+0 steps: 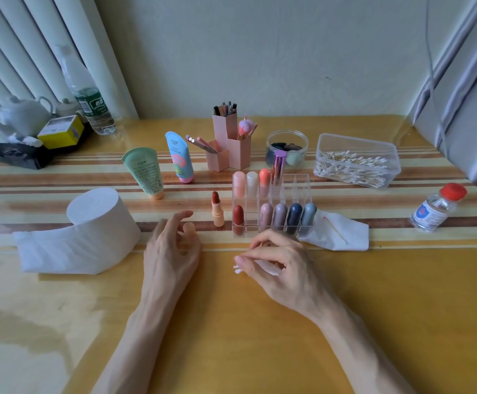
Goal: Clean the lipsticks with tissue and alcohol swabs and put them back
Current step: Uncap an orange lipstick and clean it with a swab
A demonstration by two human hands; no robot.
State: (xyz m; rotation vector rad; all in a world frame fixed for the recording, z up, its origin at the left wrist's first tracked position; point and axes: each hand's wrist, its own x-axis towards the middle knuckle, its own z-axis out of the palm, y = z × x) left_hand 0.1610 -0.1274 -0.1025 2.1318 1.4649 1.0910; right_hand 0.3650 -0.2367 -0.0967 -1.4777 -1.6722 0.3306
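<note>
Before the rack [297, 189], left hand [172, 245] with fingers [184, 214] round cap [189, 229], right hand [282, 265] pinching tissue [268, 268], lipstick [218, 211] uncapped

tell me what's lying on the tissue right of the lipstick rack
One cotton swab, its far tip reddish, lies across the tissue. Anything beneath the tissue is covered.

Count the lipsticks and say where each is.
10 lipsticks: four in the clear organizer's back row, five in its front row, one uncapped standing just left of it. None looks hidden.
</note>
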